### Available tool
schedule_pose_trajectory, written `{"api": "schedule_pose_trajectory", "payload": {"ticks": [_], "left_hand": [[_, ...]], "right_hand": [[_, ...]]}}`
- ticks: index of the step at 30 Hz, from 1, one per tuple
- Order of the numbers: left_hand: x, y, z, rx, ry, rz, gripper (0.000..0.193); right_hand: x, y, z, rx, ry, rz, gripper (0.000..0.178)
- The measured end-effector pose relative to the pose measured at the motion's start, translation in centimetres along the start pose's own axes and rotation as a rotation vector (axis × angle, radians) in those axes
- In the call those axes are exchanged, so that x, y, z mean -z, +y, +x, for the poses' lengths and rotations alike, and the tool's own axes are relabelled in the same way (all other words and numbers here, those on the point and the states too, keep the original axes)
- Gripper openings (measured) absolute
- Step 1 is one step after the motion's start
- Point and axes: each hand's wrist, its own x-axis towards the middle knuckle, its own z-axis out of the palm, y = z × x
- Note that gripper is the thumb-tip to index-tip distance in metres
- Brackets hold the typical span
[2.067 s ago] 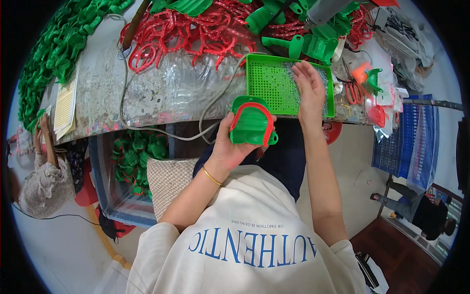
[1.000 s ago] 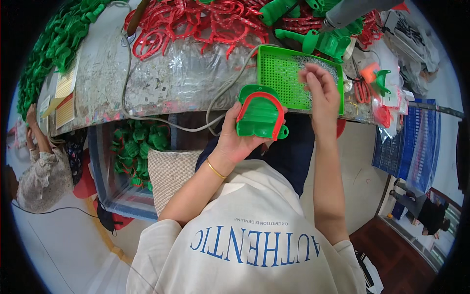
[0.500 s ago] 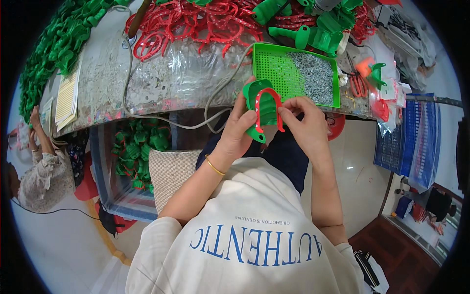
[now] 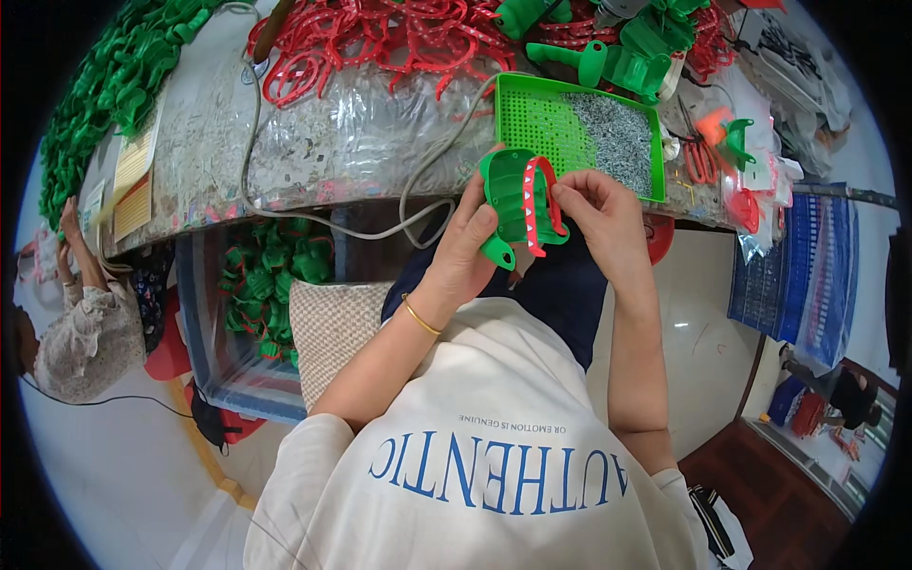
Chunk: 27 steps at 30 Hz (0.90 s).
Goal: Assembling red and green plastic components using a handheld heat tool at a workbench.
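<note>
My left hand (image 4: pixel 458 249) is closed around one side of a hollow green plastic shell (image 4: pixel 510 195) with a small holed tab at its near end. A curved red strip (image 4: pixel 529 214) with white triangles like teeth stands at the shell's right side. The fingers of my right hand (image 4: pixel 608 220) pinch the strip's far right side. The strip looks tilted and partly over the shell; whether it is seated in it I cannot tell. Beyond my hands lies a green perforated tray (image 4: pixel 537 128), its right part covered with small metal screws (image 4: pixel 613 133).
Red toothed strips (image 4: pixel 380 43) and green shells (image 4: pixel 104 81) are heaped on the worktable (image 4: pixel 313 152). A grey cable (image 4: pixel 249 152) loops over its edge. Red-handled pliers (image 4: pixel 701 163) lie right. A blue bin (image 4: pixel 204 351) of green pieces stands left. Another person (image 4: pixel 90 332) sits far left.
The red strip has turned from facing me to nearly edge-on, and shifted right along the shell. My right hand has moved slightly up and right with it; my left hand keeps its grip.
</note>
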Motion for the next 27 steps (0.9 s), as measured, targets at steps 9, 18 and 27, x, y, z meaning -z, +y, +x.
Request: {"api": "schedule_pose_trajectory", "payload": {"ticks": [9,18,27], "left_hand": [[0.5,-0.3,0.3,0.016,-0.023,-0.003,0.088],[0.5,-0.3,0.0,0.033,-0.011,-0.025,0.09],[0.4,-0.2,-0.3,0.059,0.021,0.043,0.092]], "right_hand": [[-0.4,0.2,0.2,0.01,0.047,0.015,0.014],[-1.0,0.3,0.1,0.034,0.081,-0.064,0.012],[-1.8,0.0,-0.4,0.043,0.169,-0.207,0.013]]}}
